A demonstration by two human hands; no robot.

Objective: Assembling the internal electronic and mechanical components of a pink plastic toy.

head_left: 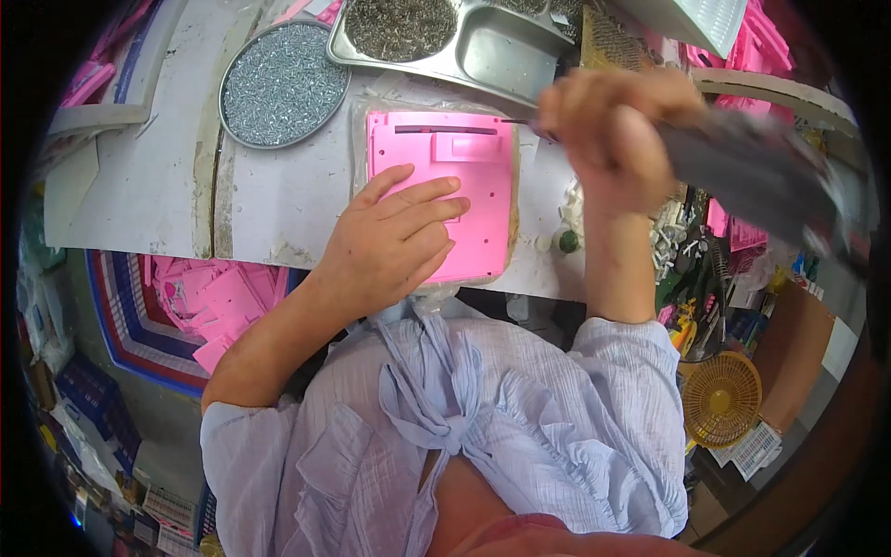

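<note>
A pink plastic panel with small holes and a raised block lies on a clear-wrapped pad at the near side of the table. My left hand rests flat over its lower left part, fingers spread and pressing on it. Up and to the right, my right hand is closed around a dark electric screwdriver, blurred by motion. Its thin bit points left, over the panel's upper right corner. Whether a screw sits on the tip is too small to tell.
A round tray full of small silvery screws stands at the far left, beside a steel compartment tray with darker screws. At lower left is a blue-rimmed basket of pink parts. A yellow round basket and clutter lie right.
</note>
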